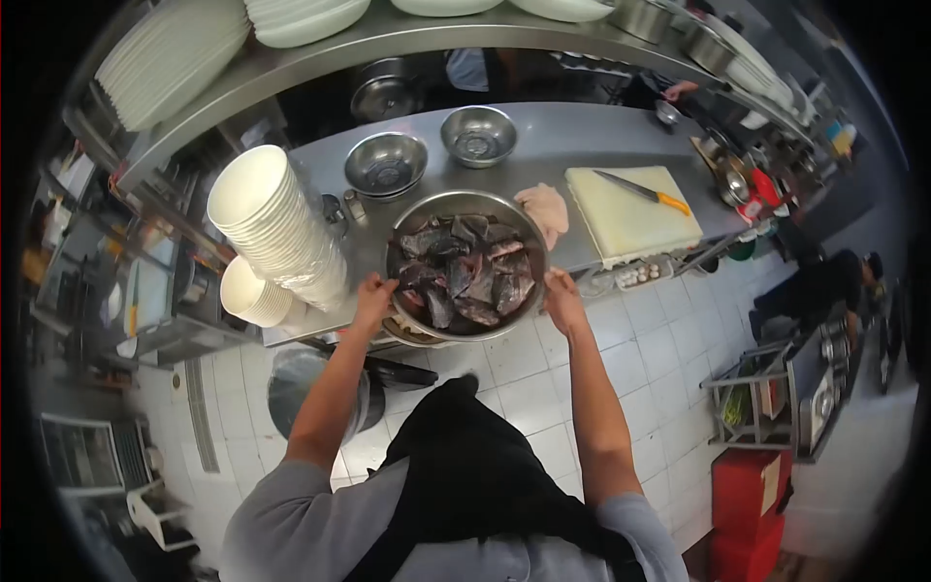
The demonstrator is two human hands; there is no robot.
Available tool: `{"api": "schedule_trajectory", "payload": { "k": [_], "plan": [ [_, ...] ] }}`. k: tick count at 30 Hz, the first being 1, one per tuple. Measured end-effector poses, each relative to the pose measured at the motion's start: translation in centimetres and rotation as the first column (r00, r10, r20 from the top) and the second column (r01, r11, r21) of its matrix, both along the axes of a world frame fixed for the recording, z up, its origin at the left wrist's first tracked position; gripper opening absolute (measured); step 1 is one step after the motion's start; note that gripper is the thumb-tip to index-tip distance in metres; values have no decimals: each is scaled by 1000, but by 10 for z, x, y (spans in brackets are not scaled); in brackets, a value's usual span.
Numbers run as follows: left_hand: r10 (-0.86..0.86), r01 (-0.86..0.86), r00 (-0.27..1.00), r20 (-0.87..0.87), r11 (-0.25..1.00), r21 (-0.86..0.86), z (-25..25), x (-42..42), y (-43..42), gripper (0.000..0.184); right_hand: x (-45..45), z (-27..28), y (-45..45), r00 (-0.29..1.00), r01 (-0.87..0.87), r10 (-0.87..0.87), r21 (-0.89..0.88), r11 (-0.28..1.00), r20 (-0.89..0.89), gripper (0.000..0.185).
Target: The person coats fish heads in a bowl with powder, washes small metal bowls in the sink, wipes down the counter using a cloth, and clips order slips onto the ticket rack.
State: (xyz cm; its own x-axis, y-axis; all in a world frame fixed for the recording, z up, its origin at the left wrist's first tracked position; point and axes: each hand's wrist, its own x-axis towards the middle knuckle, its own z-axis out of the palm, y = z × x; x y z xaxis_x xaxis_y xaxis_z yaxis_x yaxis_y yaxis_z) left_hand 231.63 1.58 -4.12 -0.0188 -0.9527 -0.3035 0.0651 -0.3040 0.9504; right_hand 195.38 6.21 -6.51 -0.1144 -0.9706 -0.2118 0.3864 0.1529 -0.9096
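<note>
A wide metal bowl (396, 308) full of dark-skinned fish pieces (470, 272) is held between my two hands at the front edge of the steel counter. My left hand (375, 296) grips its left rim, fingers closed. On the opposite side my right hand (560, 296) is closed on the right rim. Just behind the bowl's right side lies a pale pinkish cloth or glove (545, 211); I cannot tell which. Farther right, a knife (642, 192) with a yellow handle rests on a thick white cutting board (626, 218).
Two empty metal bowls (479, 136) stand behind on the steel counter (320, 160). Tall stacks of white tubs (276, 218) rise on the left. A shelf (388, 31) with plates runs overhead. Below left is a lined bin (301, 388). Another person (824, 291) stands at far right.
</note>
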Motion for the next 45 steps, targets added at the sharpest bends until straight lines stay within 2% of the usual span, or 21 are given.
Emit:
{"api": "schedule_trajectory", "payload": {
  "k": [2,4,5,7,9,10,12,14,17,18,19,21,23,25,26,27,32,35,39,43,45],
  "plan": [
    [106,-98,987,-121,992,75,-3,-9,-6,19,12,42,8,995,6,14,190,982,-103,45],
    [-27,95,953,-303,973,211,-20,-11,-10,35,18,21,14,990,-95,115,220,971,-80,52],
    [4,72,947,-321,972,225,-29,-18,-19,35,22,18,2,993,-112,115,236,965,-2,50],
    [-56,240,847,-529,928,286,-26,-19,-9,40,22,16,2,988,-148,133,258,955,76,48],
    [-39,179,876,-480,952,249,-38,-27,0,41,9,3,-8,978,-122,173,359,925,-116,46],
    [-36,133,904,-426,971,200,-42,-33,1,43,-8,-18,-11,949,-194,266,347,917,-170,44],
    [-47,120,894,-445,983,136,-28,-47,7,43,-12,-7,-13,980,-140,177,323,936,-90,55],
    [50,42,883,-467,982,185,-34,-56,9,48,-12,41,-23,965,-132,195,313,940,-178,53],
    [164,-59,910,-380,960,275,7,-66,-3,44,-29,68,-60,925,-217,254,156,964,-284,56],
    [288,-182,864,-414,944,276,25,-71,-14,41,-23,95,-81,906,-201,250,173,964,-343,55],
    [407,-307,798,-445,909,282,35,-72,-26,38,-23,108,-103,879,-253,258,67,965,-401,54],
    [343,-264,760,-553,939,219,17,-47,-64,34,-7,152,-154,848,-347,357,100,933,-392,57],
    [337,-337,713,-615,934,120,37,-34,-102,31,13,174,-190,914,-390,382,-38,920,-140,57],
    [357,-385,679,-641,917,102,87,-33,-127,32,20,184,-206,904,-426,417,-101,899,-96,55],
    [346,-392,717,-605,918,61,83,-20,-143,31,21,187,-211,888,-459,455,-159,874,-60,53],
    [334,-396,752,-568,918,16,80,-6,-160,30,19,183,-209,884,-467,459,-144,872,-88,50],
    [584,-709,627,-516,701,-69,98,4,-234,30,-39,111,-167,864,-504,504,-30,863,-24,48],
    [456,-634,736,-500,724,-272,78,34,-275,35,-71,91,-129,909,-409,416,141,901,-23,46],
    [515,-714,624,-588,682,-161,52,54,-311,37,-114,46,-83,958,-241,280,374,896,-55,44],
    [553,-738,538,-637,674,-38,18,64,-323,38,-135,28,-47,965,-182,248,475,861,-80,43],
    [563,-738,508,-652,675,8,4,65,-327,39,-145,12,-40,976,-205,213,504,839,42,43]
  ]
}}
